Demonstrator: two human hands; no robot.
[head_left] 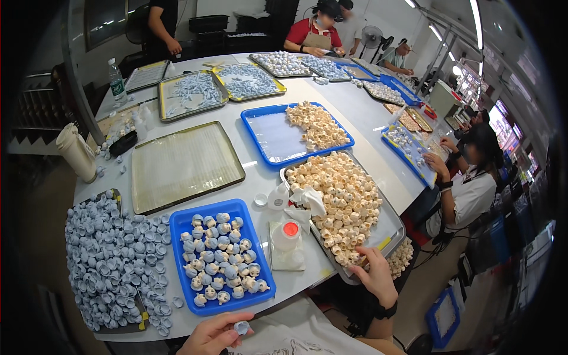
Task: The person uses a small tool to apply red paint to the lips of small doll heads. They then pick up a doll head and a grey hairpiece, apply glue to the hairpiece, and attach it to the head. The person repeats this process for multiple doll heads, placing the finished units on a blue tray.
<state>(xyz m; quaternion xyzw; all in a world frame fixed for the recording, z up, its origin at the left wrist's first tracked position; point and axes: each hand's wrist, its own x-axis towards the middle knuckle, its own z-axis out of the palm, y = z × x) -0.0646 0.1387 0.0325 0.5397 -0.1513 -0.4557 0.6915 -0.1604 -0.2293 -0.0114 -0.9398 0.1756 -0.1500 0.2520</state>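
My left hand [214, 335] is at the lower edge, its thumb and fingers pinching a small pale-blue hollow doll-hair shell [241, 327]. My right hand [377, 277] reaches over the near corner of a metal tray [387, 228] heaped with cream hollow doll-head parts [340, 195]. Its thumb and forefinger close around a cream doll-head part [353, 258] at the pile's edge, partly hidden by the fingers. Between my hands, a blue tray [176, 239] holds rows of small doll heads with blue hair [223, 255]. Left of it lies a big heap of pale-blue shells [115, 260].
A red-topped bottle [288, 234], a white squeeze bottle [278, 197] and crumpled tissue [309, 201] stand mid-table. Beyond are a bare-bottomed metal tray [186, 165] and a blue tray of cream parts [266, 133]. A co-worker [467, 183] sits at the right; other people work farther back.
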